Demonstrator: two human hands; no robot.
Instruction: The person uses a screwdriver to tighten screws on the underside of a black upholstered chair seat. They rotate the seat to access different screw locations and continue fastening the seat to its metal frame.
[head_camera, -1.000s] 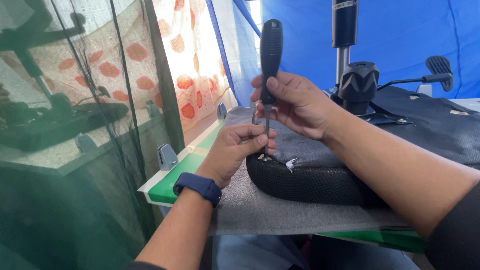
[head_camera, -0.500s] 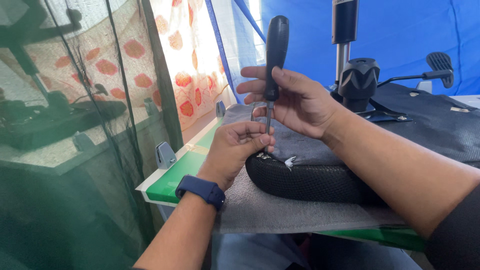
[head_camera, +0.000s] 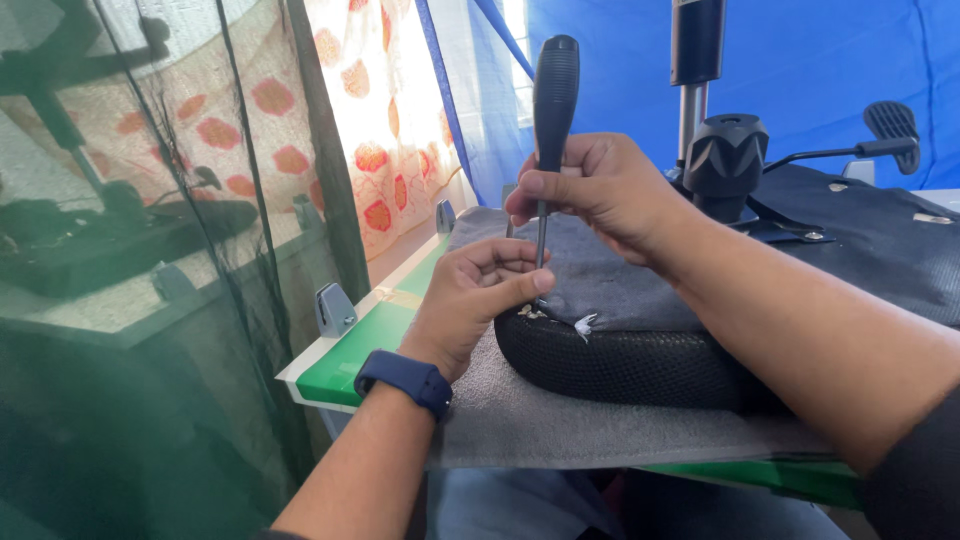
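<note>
My right hand (head_camera: 598, 190) grips a black-handled screwdriver (head_camera: 555, 100) held upright, its thin shaft pointing down at the edge of an upturned black mesh chair seat (head_camera: 640, 365). My left hand (head_camera: 478, 295), with a blue watch band on the wrist, pinches the shaft near the tip and rests against the seat's rim. A grey fabric underside (head_camera: 620, 280) covers the seat, with small white torn bits next to the tip. The screwdriver tip itself is hidden behind my left fingers.
The seat lies on a grey cloth (head_camera: 560, 420) over a green table (head_camera: 360, 345) with metal clips along its edge. A black knob and chair post (head_camera: 722, 150) stand behind, a lever (head_camera: 880, 135) to the right. Black netting and a flowered curtain hang left, a blue tarp behind.
Both hands and the screwdriver have stayed on the seat's edge; the screwdriver handle shifted slightly right and more upright as my right hand regripped it.
</note>
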